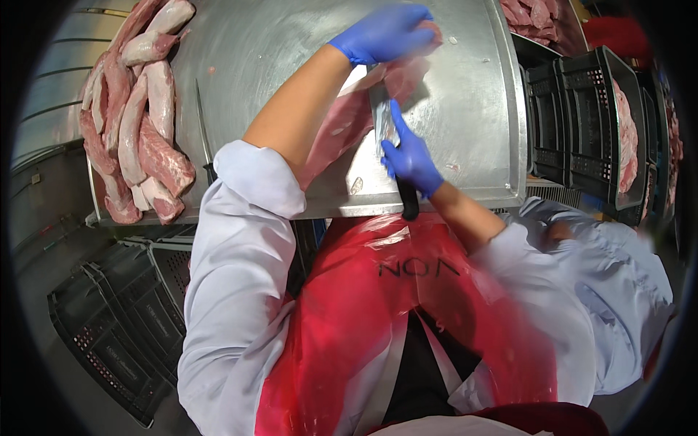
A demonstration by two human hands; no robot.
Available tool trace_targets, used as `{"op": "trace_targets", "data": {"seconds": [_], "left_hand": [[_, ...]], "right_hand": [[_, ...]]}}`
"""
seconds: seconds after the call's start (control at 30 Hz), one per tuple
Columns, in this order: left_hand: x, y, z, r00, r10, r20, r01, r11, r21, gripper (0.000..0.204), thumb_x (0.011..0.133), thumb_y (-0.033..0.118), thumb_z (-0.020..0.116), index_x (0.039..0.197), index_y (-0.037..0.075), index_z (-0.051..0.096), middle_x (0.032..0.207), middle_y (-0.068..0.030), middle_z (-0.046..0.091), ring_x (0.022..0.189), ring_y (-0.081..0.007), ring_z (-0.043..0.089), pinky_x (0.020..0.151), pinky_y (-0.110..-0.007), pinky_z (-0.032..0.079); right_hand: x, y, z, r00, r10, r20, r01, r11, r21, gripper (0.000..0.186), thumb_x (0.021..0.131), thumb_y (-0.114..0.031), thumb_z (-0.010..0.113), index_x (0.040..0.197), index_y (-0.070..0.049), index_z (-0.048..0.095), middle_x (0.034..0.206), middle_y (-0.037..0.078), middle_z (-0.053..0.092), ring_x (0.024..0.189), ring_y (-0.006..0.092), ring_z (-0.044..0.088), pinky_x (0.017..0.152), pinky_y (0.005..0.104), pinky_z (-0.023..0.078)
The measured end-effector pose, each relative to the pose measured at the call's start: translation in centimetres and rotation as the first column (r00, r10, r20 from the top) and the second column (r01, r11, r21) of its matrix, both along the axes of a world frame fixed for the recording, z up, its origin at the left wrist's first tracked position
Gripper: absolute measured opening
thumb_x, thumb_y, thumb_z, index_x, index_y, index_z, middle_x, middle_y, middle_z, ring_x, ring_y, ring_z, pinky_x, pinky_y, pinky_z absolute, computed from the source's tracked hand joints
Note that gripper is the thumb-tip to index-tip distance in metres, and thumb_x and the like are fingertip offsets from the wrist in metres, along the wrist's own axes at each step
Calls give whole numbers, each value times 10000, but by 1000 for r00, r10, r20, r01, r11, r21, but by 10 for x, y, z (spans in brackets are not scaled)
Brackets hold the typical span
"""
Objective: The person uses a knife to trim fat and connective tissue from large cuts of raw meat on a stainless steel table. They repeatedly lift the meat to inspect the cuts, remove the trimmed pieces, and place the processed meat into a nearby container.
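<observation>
Blue-gloved left hand (385, 35) closed on long pink meat strip (343, 129), far end; blue-gloved right hand (413, 161) gripping black-handled steel knife (382, 118). Slick strip might slip = cuts.

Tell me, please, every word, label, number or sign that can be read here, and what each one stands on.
Red apron: one short row of large dark letters across the front, legible, though I won't copy the wording.
Black crates at lower left: small pale printing on the sides, too small and blurred to read.
</observation>
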State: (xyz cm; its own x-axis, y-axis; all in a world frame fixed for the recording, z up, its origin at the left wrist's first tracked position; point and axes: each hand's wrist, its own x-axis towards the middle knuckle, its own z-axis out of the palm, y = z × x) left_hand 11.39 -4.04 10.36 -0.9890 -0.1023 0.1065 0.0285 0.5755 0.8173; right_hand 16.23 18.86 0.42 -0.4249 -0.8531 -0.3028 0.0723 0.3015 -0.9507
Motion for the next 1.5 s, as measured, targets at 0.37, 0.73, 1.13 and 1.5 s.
{"op": "trace_targets", "data": {"seconds": [0.37,0.73,1.13,1.5], "left_hand": [[46,16,75,1000,1,-20,7,930,367,190,961,169,540,849,38,621,720,-13,604,583,-117,552,552,-288,468],[120,11,141,891,0,-455,101,975,197,184,960,136,575,870,-1,661,750,-24,646,682,-91,547,631,-264,468],[477,-26,234,617,526,-585,-533,826,181,352,947,269,621,1073,-59,647,1047,-162,668,987,-257,624,912,-389,477],[784,133,151,-137,968,-210,-982,-105,159,295,981,256,616,1123,3,674,1122,-135,681,1052,-236,636,977,-380,491]], "right_hand": [[38,-5,9,998,58,-15,-57,994,93,751,953,-86,513,1616,-193,177,740,99,623,584,141,583,572,319,521],[80,-43,16,966,253,-58,-228,934,276,741,947,-161,482,1613,-217,161,792,190,682,691,263,699,698,374,578],[133,-70,-3,937,311,157,-326,942,76,711,951,-79,533,1588,-265,277,771,64,626,560,117,597,504,282,532],[-36,-171,-88,724,119,-679,-231,970,-77,750,912,-261,583,1583,-311,254,960,265,700,889,383,706,817,436,544]]}}
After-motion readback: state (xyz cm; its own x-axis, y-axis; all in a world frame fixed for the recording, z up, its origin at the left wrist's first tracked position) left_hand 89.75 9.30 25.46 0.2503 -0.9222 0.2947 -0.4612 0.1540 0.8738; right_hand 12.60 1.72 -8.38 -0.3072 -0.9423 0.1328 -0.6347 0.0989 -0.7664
